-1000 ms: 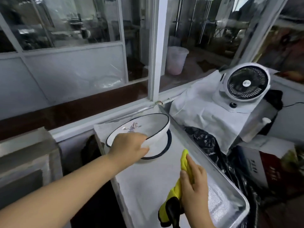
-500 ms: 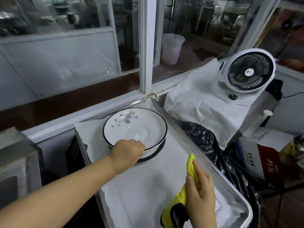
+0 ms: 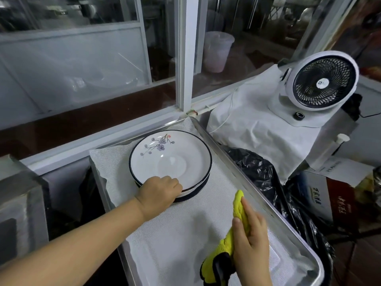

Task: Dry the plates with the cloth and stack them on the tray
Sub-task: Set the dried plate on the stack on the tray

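Observation:
A white plate [image 3: 171, 159] with a dark rim and a purple flower print lies flat on top of another plate whose dark rim [image 3: 195, 191] shows beneath it, on the far half of a metal tray [image 3: 257, 195] lined with white mesh cloth. My left hand [image 3: 158, 193] curls over the near rim of the top plate and grips it. Over the near right part of the tray, my right hand [image 3: 250, 242] holds a yellow cloth [image 3: 239, 209] with a black tag; its fingers lie along the cloth.
A white desk fan [image 3: 323, 79] stands on a white cloth to the right. Black plastic bags [image 3: 257, 168] lie along the tray's right side, with boxes [image 3: 340, 195] beyond. A window frame [image 3: 185, 52] runs behind the tray. A grey metal block [image 3: 20, 195] sits left.
My left hand has lowered the tilted plate flat onto the plate underneath. My right hand with the yellow cloth has stayed over the near right of the tray.

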